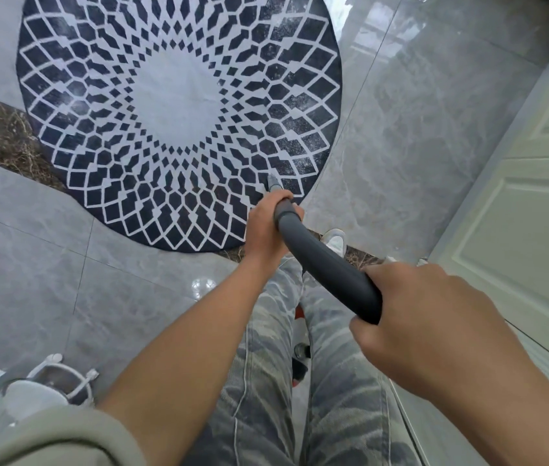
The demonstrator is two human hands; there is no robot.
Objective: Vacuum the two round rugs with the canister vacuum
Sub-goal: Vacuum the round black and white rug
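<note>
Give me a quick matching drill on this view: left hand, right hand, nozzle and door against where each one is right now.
Things:
1 left hand
2 right hand
3 nozzle
4 door

Places:
A along the right side of the view
B over the rug's near-right rim
C gripping the tube's lower end
D gripping the tube's upper end

Pairs: 1-C, 2-D, 3-B, 4-A

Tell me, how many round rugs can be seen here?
1. The round rug lies on the tiled floor straight ahead, with the tip of the vacuum wand on its near right edge. Another may lie out of view.
</note>
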